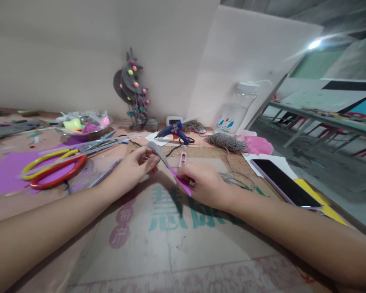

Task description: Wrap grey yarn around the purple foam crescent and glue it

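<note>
The person's left hand (143, 162) pinches the grey upper end of a curved grey-and-purple strip (161, 154), thumb and forefinger closed on it. The right hand (203, 181), its fingers curled in, grips the purple lower part, whose tip pokes out below the knuckles. The strip slants between the two hands, held above a printed cardboard sheet (177, 248); its shadow falls on the green lettering.

Just beyond the right hand lies a pink cutter (183, 158), and farther back a blue hot glue gun (174, 131) with its red light lit. Grey yarn (227, 142) lies near a clear water bottle (233, 110). A phone (285, 183) rests to the right of the cardboard. On the left, red-and-yellow-handled scissors (61, 179) lie partly over purple sheet material (6, 173). A grey crescent ornament (129, 83) dotted with coloured balls stands against the pale backdrop.
</note>
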### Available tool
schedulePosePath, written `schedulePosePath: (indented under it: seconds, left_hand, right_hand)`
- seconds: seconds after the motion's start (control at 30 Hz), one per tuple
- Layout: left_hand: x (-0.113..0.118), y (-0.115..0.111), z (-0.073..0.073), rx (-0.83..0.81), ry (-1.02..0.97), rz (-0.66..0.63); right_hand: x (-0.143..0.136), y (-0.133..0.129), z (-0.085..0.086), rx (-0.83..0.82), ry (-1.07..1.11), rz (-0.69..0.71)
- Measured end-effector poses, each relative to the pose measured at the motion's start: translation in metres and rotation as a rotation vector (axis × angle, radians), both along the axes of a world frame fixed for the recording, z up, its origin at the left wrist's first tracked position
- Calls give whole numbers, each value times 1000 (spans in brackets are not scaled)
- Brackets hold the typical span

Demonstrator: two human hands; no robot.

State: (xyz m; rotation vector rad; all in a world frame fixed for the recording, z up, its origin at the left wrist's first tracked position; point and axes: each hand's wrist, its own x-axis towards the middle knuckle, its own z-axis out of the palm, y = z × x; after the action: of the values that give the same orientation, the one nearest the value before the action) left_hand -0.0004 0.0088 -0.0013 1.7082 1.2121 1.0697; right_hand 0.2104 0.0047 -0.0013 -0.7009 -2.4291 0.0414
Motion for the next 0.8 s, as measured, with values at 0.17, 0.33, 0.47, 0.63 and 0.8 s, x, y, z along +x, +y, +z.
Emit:
schedulePosePath:
  seconds: [0.17, 0.33, 0.47, 0.63, 0.8]
  left_hand:
    - [-1, -2, 3, 60, 84, 13]
    - [-2, 0, 0, -99, -16, 62]
    - [-4, 4, -5, -144, -126, 43]
    - [-4, 4, -6, -163, -122, 44]
    - [-3, 2, -4, -226, -134, 1]
  right_hand:
    - [1, 4, -4, 214, -184, 5]
    - [-2, 1, -3, 165, -238, 94]
    - [0, -5, 5, -87, -16, 68]
    - [-2, 7, 8, -443, 332, -182]
    - [-4, 18, 0, -721, 359, -174]
